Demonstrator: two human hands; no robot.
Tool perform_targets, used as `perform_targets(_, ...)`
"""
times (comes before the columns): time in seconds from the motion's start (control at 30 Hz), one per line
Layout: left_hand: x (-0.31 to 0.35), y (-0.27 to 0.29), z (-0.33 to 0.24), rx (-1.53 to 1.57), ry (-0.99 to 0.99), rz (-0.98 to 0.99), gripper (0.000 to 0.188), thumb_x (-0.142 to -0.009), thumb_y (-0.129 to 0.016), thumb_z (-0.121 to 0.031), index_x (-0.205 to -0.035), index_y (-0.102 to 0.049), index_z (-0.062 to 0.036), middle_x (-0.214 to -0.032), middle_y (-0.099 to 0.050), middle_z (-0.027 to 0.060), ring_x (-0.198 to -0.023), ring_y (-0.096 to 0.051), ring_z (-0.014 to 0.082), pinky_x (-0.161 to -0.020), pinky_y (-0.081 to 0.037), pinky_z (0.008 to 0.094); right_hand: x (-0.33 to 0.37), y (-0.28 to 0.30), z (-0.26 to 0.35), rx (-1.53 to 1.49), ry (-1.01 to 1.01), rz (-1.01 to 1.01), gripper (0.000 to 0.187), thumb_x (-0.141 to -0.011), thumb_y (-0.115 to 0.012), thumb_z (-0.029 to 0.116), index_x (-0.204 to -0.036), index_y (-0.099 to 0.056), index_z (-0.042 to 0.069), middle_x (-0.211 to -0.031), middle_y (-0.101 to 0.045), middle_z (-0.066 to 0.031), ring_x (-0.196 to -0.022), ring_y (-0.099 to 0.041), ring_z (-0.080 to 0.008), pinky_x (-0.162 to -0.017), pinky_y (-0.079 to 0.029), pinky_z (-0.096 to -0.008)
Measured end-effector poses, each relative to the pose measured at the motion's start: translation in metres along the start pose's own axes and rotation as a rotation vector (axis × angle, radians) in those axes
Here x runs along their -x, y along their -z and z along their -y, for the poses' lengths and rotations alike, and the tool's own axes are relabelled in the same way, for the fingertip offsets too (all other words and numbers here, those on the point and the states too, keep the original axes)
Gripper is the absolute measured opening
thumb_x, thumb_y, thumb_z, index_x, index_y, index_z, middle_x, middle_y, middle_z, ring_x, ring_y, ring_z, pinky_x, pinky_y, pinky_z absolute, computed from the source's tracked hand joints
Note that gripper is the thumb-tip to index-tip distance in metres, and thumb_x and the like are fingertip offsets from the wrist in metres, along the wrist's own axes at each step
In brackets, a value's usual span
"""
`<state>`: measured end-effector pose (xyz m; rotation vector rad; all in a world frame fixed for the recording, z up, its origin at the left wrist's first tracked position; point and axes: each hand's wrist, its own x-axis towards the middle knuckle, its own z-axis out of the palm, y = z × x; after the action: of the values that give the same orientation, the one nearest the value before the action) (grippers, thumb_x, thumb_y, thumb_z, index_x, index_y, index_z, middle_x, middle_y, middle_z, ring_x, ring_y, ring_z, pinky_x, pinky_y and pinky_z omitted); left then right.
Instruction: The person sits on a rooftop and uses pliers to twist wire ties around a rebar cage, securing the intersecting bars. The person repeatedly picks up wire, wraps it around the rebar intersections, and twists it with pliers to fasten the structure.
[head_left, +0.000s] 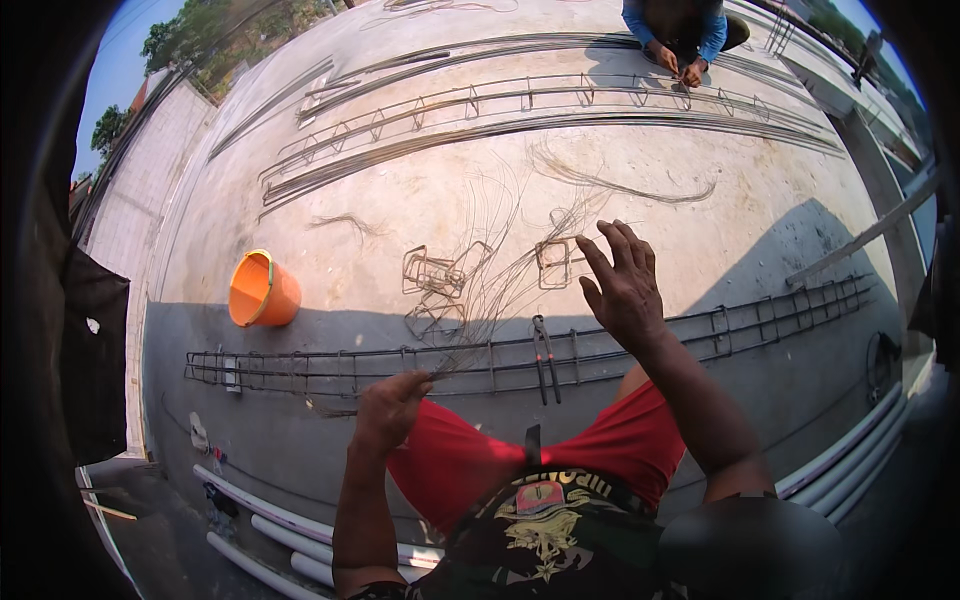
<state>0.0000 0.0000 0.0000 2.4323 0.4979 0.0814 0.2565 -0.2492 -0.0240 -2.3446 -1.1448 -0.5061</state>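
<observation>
My left hand (pixel 391 402) is closed around a bundle of thin tie wire (pixel 485 315), whose long strands fan out forward across the floor. Raised out in front, my right hand (pixel 627 280) has its fingers spread and holds nothing. Just left of its fingertips lies a rectangular steel stirrup (pixel 553 264) among loose wire ends. A long rebar cage (pixel 450 367) stretches from side to side in front of my legs. Pincers (pixel 546 360) with dark and red handles rest across it, jaws pointing away from me. More bent stirrups (pixel 433 274) sit in a pile beyond the cage.
An orange bucket (pixel 264 290) stands at the left. Farther off are a second cage (pixel 480 98) and long rebars (pixel 400 150). A co-worker in blue sleeves (pixel 712 35) crouches over that cage. White pipes (pixel 270 520) lie near me on both sides.
</observation>
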Motion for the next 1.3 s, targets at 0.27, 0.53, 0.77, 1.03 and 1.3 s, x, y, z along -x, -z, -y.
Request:
perform_targets(0.27,0.012,0.009,0.006,-0.048,0.005,0.019,0.017,-0.088,-0.061,-0.014,-0.1,-0.067,-0.0035,-0.083,-0.066,0.0204,-0.078,-0.066,0.0369,-0.069,-0.051,0.0407,-0.018,0.017,0.003,0.099,0.132,0.301,0.008,-0.081,-0.054,0.005,-0.08,-0.061,0.009,-0.079,-0.062,-0.0061,-0.083,-0.062,-0.0228,-0.088,-0.038,-0.0455)
perform_targets(0.53,0.019,0.021,0.023,-0.11,0.188,0.098,0.023,-0.088,-0.063,-0.025,-0.098,-0.065,-0.0044,-0.085,-0.066,0.0199,-0.084,-0.065,0.0377,-0.073,-0.048,0.0454,-0.023,0.042,0.006,-0.171,0.117,0.766,0.017,-0.092,-0.051,0.017,-0.089,-0.063,0.005,-0.081,-0.065,-0.0161,-0.084,-0.065,-0.0357,-0.072,-0.05,-0.0442)
perform_targets(0.77,0.029,0.044,0.018,-0.054,0.241,0.241,0.028,-0.089,-0.061,-0.027,-0.092,-0.063,0.0009,-0.075,-0.062,0.0203,-0.07,-0.061,0.0307,-0.068,-0.047,0.0389,-0.019,0.056,-0.02,0.046,0.287,0.527,0.012,-0.09,-0.05,0.013,-0.093,-0.061,0.008,-0.086,-0.066,-0.0124,-0.085,-0.066,-0.0305,-0.071,-0.049,-0.0468)
perform_targets(1.03,0.031,0.04,0.007,0.151,0.207,0.186,0.029,-0.091,-0.057,-0.026,-0.088,-0.059,0.0026,-0.071,-0.056,0.0165,-0.066,-0.053,0.0218,-0.066,-0.045,0.0376,-0.03,0.068,-0.042,0.14,0.05,0.437,0.013,-0.089,-0.05,0.011,-0.097,-0.06,0.009,-0.086,-0.066,-0.0111,-0.084,-0.067,-0.0299,-0.073,-0.052,-0.0438)
perform_targets(1.3,0.028,0.043,-0.024,0.1,0.114,0.215,0.025,-0.094,-0.056,-0.022,-0.088,-0.06,0.0024,-0.066,-0.057,0.0155,-0.063,-0.059,0.0173,-0.061,-0.047,0.0339,-0.029,0.107,-0.138,0.455,-0.105,0.181,0.01,-0.093,-0.054,0.016,-0.094,-0.06,0.009,-0.077,-0.065,-0.0094,-0.075,-0.068,-0.0274,-0.066,-0.053,-0.0399)
